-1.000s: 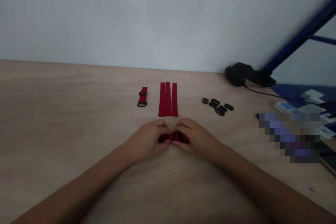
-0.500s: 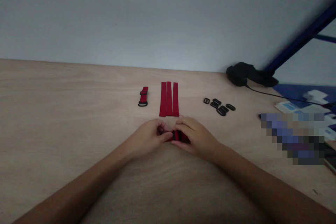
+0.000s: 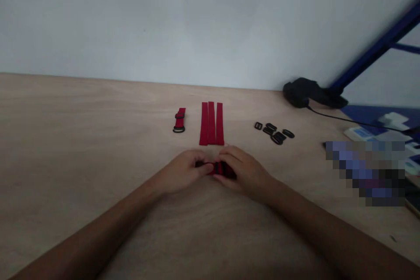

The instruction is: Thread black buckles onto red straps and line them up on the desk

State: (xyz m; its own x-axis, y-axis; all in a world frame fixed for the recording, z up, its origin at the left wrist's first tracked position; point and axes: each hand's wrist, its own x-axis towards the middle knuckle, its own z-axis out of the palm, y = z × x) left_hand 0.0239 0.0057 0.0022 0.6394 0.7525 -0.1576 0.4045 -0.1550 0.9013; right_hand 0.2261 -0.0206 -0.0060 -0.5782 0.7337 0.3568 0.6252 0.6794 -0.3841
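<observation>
Between both hands is a red webbing strap [image 3: 219, 168] with a black buckle on it. My left hand [image 3: 187, 170] pinches its left part between thumb and fingers. My right hand [image 3: 244, 170] grips the strap beside the buckle, fingers over it and thumb below. Fingers hide much of the strap's ends. Beyond the hands lie three flat red strap pieces [image 3: 211, 123] side by side. Left of those rests another red strap [image 3: 180, 120], fitted with a black slider and a black ring at its near end.
Several loose black buckles and rings [image 3: 274, 133] lie to the right on the wooden table [image 3: 82, 148]. Farther back, a black object with a cable [image 3: 300, 92] stands by the wall. A blurred-out item [image 3: 370, 173] and papers occupy the right edge, near a blue metal frame [image 3: 377, 48].
The left thumb has slid slightly left along the strap, away from the buckle, so more red webbing shows. The right hand has barely shifted left; everything on the table stays put.
</observation>
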